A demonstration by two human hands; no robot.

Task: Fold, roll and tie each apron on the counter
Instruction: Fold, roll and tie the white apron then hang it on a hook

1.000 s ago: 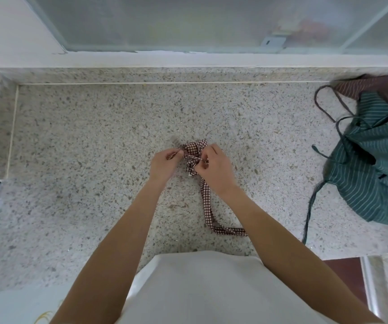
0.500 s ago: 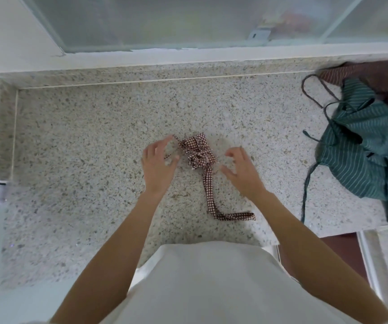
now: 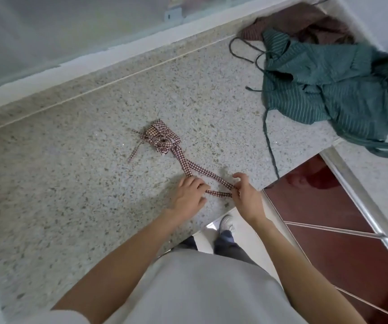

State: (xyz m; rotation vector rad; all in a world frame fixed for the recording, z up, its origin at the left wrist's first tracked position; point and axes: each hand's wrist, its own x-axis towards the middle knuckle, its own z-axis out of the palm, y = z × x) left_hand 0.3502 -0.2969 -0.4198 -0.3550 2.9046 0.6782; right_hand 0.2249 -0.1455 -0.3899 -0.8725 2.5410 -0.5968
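A small rolled bundle of red-and-white checked apron [image 3: 161,137] lies tied in the middle of the speckled stone counter [image 3: 71,183]. Its long checked strap [image 3: 195,169] trails toward me in a loop near the front edge. My left hand [image 3: 188,196] lies with curled fingers on one end of that strap. My right hand [image 3: 246,195] pinches the strap's folded end. A crumpled green striped apron [image 3: 328,87] with thin ties lies at the back right, partly over a brown apron [image 3: 300,22].
A frosted window and white sill [image 3: 94,57] run along the back of the counter. The counter's front edge drops to a dark red floor [image 3: 328,218] at the right. A second counter section [image 3: 380,183] lies at the far right.
Both hands left the checked bundle and moved down to the loose strap near the front edge, taking hold of it. The camera turned right, so the green apron sits more centrally.
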